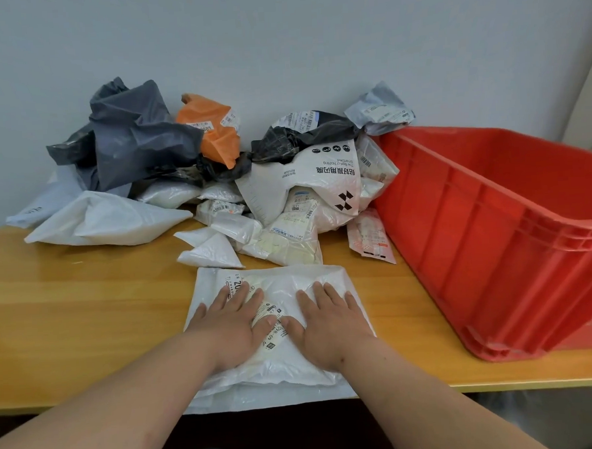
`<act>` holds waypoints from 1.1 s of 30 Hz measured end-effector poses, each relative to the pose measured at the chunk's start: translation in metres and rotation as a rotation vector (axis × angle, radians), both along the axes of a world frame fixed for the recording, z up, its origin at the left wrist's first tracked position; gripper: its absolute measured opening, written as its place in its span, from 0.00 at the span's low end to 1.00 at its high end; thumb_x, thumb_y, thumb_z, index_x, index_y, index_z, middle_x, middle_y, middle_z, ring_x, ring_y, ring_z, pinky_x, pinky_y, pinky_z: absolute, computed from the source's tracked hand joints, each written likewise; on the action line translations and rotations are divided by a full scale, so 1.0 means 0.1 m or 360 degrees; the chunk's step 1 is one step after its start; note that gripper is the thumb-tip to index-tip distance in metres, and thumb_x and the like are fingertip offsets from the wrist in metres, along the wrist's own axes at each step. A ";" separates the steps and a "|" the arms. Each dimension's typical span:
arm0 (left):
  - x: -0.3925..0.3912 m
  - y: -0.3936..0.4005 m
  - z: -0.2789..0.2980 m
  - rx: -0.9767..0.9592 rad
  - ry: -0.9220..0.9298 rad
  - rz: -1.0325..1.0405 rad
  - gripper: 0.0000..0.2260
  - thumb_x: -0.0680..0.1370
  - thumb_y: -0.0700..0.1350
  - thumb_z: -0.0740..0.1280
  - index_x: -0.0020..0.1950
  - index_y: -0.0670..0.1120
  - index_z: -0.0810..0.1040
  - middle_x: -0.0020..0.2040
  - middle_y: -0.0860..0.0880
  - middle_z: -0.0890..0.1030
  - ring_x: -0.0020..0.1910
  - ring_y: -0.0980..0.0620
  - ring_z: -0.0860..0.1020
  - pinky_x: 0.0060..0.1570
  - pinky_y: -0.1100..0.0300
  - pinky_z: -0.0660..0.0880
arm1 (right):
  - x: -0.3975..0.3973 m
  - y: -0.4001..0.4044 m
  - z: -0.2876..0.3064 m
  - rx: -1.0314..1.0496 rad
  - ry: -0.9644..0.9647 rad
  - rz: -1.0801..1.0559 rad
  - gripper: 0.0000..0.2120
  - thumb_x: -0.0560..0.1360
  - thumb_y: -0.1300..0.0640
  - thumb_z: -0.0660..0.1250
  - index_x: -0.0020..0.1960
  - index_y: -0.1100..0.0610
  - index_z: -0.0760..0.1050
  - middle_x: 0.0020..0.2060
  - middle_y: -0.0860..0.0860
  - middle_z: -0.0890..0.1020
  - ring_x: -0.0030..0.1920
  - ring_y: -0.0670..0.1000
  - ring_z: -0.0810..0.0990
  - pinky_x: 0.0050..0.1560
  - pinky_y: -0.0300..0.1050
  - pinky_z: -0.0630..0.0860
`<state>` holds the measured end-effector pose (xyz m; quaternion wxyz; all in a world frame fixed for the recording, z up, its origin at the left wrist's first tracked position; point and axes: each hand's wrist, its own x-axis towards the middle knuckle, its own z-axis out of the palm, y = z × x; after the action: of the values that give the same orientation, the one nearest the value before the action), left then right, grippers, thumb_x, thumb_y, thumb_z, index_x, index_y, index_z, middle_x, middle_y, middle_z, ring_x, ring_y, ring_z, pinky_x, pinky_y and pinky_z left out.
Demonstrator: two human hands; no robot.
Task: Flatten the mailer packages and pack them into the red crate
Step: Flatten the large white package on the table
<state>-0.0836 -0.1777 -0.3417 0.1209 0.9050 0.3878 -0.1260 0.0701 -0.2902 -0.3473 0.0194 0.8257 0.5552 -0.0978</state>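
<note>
Your left hand [229, 325] and your right hand [330, 320] both lie flat, palms down, on a white mailer [281, 366] at the near edge of the wooden table [80, 321]. The fingers of each hand are straight and slightly spread, pointing toward the far side, and the two thumbs come close together over the printed label [270, 313] in the middle of the mailer. Neither hand curls around anything; both press on the package. The near end of the mailer hangs a little over the table's front edge.

The red crate [494, 241] stands to the right of your hands, on the right end of the table, just beside the mailer but apart from it. You cannot see its floor from this angle.

On the far side, against the wall [278, 36], sits the heap of crumpled packages: a dark grey bag [136, 140] at the left, an orange mailer [214, 129] beside it, a black bag [300, 135] and a large white printed mailer [306, 186] in the middle, and a pale grey mailer [379, 108] at the far rim of the crate. Smaller white packages [240, 234] lie between the heap and your hands
</note>
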 end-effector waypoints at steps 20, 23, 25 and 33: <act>-0.02 -0.06 -0.11 0.0125 0.0079 -0.0066 0.31 0.79 0.67 0.38 0.79 0.56 0.34 0.78 0.54 0.31 0.77 0.49 0.32 0.76 0.45 0.36 | -0.03 -0.02 -0.16 0.0006 -0.0096 0.0024 0.38 0.78 0.32 0.34 0.81 0.51 0.39 0.80 0.54 0.40 0.79 0.54 0.35 0.77 0.57 0.35; -0.02 -0.07 -0.10 0.0132 0.0105 -0.0068 0.31 0.80 0.66 0.39 0.79 0.56 0.35 0.78 0.53 0.32 0.77 0.49 0.32 0.76 0.45 0.36 | -0.04 -0.02 -0.15 -0.0011 -0.0092 0.0031 0.35 0.80 0.33 0.38 0.81 0.51 0.40 0.80 0.55 0.40 0.79 0.54 0.35 0.77 0.58 0.35; -0.01 -0.10 -0.08 0.0153 0.0130 -0.0072 0.31 0.80 0.66 0.39 0.79 0.55 0.35 0.79 0.53 0.33 0.77 0.48 0.33 0.76 0.44 0.36 | -0.04 -0.03 -0.14 -0.0004 -0.0069 0.0030 0.35 0.80 0.34 0.40 0.81 0.51 0.40 0.80 0.55 0.40 0.79 0.54 0.35 0.77 0.57 0.35; 0.12 0.06 0.15 0.0328 0.0132 -0.0077 0.33 0.79 0.68 0.47 0.80 0.55 0.46 0.80 0.50 0.48 0.79 0.45 0.46 0.76 0.44 0.41 | 0.03 0.16 0.09 0.0097 0.0106 -0.0089 0.37 0.78 0.35 0.54 0.81 0.49 0.47 0.80 0.54 0.48 0.80 0.56 0.46 0.78 0.59 0.43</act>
<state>-0.0711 -0.1718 -0.3262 0.0079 0.9158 0.3814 -0.1258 0.0726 -0.2746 -0.3386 -0.0270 0.8374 0.5350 -0.1087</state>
